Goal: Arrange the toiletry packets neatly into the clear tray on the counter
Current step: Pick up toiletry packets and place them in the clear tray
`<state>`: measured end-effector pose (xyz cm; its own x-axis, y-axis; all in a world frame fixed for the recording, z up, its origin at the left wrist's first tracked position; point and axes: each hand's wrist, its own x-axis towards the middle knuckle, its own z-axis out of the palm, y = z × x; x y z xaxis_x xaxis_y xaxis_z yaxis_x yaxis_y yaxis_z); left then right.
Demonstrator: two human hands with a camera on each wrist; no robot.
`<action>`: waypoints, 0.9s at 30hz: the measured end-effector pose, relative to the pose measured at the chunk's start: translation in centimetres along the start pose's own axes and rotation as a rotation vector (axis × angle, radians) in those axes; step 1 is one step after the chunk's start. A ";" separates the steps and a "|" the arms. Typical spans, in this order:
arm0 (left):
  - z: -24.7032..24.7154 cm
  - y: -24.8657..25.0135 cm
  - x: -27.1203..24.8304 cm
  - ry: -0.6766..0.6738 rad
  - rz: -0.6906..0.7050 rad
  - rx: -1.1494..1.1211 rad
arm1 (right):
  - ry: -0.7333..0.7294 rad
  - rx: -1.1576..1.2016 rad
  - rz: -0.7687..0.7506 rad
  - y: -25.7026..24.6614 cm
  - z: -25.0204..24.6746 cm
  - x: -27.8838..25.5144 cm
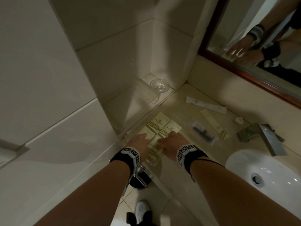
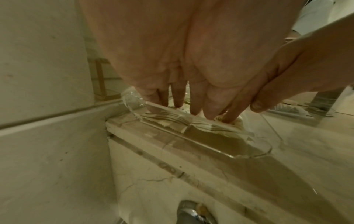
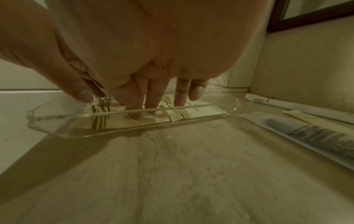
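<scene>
— Where were the cream, green-striped toiletry packets (image 1: pixel 160 128)?

— Inside the clear plastic tray (image 3: pixel 57 130) on the beige stone worktop (image 3: pixel 172 174).

— And the fingers?

— Left hand (image 1: pixel 140 141) and right hand (image 1: pixel 172 140) pressed them flat, fingers straight.

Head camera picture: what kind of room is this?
Most likely a hotel bathroom. There is a white sink with a metal tap, a framed mirror on the wall, tiled walls, and little toiletry packets in a clear tray on the counter.
</scene>
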<state>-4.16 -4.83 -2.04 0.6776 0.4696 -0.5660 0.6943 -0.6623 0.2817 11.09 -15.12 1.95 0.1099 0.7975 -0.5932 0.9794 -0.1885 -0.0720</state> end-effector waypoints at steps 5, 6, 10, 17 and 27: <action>-0.7 0.7 -0.3 0.024 -0.028 -0.084 | 0.035 0.058 -0.007 0.5 0.2 -0.3; -1.1 1.1 -0.4 0.036 -0.040 -0.110 | 0.056 0.093 -0.012 0.7 -0.3 -0.8; -4.5 3.8 -0.8 0.105 -0.058 -0.258 | 0.156 0.432 0.134 2.4 -2.4 -3.1; -11.3 13.4 -1.1 0.252 0.044 -0.580 | 0.443 0.712 0.342 9.5 -5.4 -9.4; -11.1 38.1 -2.6 0.083 0.394 -0.653 | 0.848 0.900 0.787 22.5 -0.9 -30.4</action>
<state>23.27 -24.80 18.80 0.9026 0.3303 -0.2762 0.3828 -0.3223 0.8658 29.90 -43.07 19.11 0.9303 0.3531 -0.0991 0.2221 -0.7576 -0.6138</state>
